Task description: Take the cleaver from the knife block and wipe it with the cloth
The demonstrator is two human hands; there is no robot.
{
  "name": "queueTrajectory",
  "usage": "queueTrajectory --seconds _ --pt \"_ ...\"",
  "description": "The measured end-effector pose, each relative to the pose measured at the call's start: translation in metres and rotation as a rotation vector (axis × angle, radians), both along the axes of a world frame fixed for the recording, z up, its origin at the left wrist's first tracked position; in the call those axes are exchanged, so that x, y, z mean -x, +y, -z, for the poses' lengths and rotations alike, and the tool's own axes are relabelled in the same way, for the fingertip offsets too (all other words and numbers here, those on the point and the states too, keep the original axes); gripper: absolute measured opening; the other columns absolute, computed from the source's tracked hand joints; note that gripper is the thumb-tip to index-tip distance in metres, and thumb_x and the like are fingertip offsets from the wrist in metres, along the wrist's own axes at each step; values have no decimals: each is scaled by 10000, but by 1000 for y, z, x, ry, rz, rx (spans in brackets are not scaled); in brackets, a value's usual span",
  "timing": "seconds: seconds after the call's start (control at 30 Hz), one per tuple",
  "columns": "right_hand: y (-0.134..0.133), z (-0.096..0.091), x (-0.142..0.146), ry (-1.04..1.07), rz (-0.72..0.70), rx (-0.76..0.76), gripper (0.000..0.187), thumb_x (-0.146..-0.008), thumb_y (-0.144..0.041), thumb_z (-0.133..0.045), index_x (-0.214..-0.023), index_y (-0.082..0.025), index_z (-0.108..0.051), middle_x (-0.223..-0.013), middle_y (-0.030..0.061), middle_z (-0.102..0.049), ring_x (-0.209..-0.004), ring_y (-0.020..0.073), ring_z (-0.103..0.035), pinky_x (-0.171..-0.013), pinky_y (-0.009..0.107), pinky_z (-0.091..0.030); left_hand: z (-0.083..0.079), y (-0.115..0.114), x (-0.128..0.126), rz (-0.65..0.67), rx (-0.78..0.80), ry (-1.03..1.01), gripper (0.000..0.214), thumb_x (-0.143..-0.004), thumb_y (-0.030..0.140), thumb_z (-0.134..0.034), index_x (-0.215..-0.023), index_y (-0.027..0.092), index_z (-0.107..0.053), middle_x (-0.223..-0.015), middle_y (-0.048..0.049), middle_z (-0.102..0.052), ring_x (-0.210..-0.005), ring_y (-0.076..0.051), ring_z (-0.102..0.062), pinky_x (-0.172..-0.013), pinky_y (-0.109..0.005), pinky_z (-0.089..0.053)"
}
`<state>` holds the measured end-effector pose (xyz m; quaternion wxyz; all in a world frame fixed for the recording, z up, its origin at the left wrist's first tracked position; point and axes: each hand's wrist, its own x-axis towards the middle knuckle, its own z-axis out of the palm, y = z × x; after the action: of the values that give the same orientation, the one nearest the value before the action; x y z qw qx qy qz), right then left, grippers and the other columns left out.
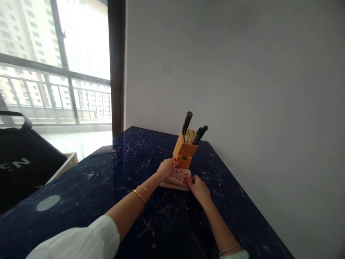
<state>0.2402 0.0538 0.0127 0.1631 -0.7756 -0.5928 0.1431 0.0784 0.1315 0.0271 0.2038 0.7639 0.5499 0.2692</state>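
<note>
Overall, a floor-to-ceiling window and a plain white wall are seen beyond a dark blue marble countertop, with a black bag at the left. On the far part of the countertop, a bamboo knife block is placed, and a black-handled knife and a pair of black-handled knives are held in its slots. A folded pale pink cloth with red markings is laid directly against the block's front.

The left hand is pressed near the block's lower front, its fingers held together; whether block or cloth is gripped cannot be told. The right hand is set on the cloth, its fingers bunched together, though any clamping is hidden.

Were the cloth dragged against the block's base, the block could be tipped, since the weight of the knives is carried high, and a blade could be loosened. Slippage on the polished stone could be caused by a hurried push. A gold bangle could also be caught on the block.
</note>
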Motion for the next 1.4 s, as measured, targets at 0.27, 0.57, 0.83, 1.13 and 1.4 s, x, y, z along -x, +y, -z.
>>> queueTrajectory --seconds 0.27,0.57,0.83,1.13,1.4 --pt "-3 -5 -9 53 2 -65 328 -716 -539 -455 -701 -215 -505 -712 50 -637 -725 232 -613 -591 292 -405 -2 -16 17 -60 -177 -80 387 -823 328 -415 -1169 163 -473 -1177 -111 -537 -1110 -235 -448 -903 -348 -327" --pt "-23 -113 -6 -8 55 -666 406 -804 -491 -329 -1108 -226 -376 -752 28 -563 -701 223 -565 -659 336 -432 4 -74 80 58 -3 -229 398 -848 463 -277 -841 193 -570 -577 17 -567 -533 -139 -527 -532 -235 -377" --pt "27 -234 52 -370 -243 -1068 427 -752 -357 -517 -1109 -130 -456 -768 68 -569 -837 236 -509 -737 367 -398 13 -90 101 -48 -65 -184 385 -861 461 -250 -698 219 -501 -628 27 -575 -599 -134 -534 -593 -218 -341" --pt "83 -261 65 -524 -244 -262 362 -842 -399 -435 -910 -75 -583 -824 71 -611 -843 181 -561 -770 414 -393 11 -101 100 27 -70 -72 352 -881 443 -219 -726 232 -455 -601 27 -560 -589 -150 -561 -570 -224 -316" --pt "79 -276 59 -530 -141 -493 326 -874 -278 -355 -938 -50 -578 -917 110 -587 -948 225 -535 -776 356 -388 12 -109 92 111 -31 -56 392 -886 435 -205 -737 235 -508 -632 9 -590 -626 -156 -577 -601 -222 -340"
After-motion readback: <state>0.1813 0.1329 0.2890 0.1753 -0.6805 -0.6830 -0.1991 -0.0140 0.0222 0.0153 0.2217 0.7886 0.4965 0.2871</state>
